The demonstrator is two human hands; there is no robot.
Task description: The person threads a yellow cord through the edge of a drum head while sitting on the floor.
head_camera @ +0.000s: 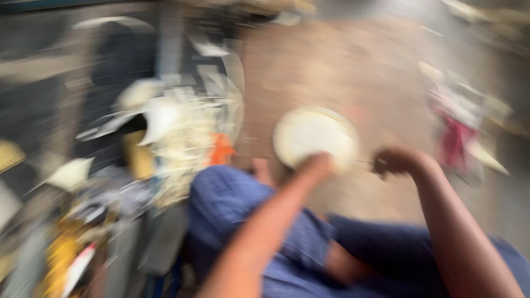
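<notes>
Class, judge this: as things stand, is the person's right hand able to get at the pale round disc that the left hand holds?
Probably yes. The right hand sits just beside the pale round disc, which the left hand grips at its lower edge, and nothing appears to lie between them, though the picture is blurred.

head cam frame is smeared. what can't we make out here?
Head view, all motion blur:
- White round disc: material and surface unreadable.
- Left hand: touches the disc's lower edge, fingers smeared.
- Right hand: closed, possibly on a thin tool; unclear.
- Pale heap at left: items indistinguishable.
- Red-white object: unidentifiable.
</notes>
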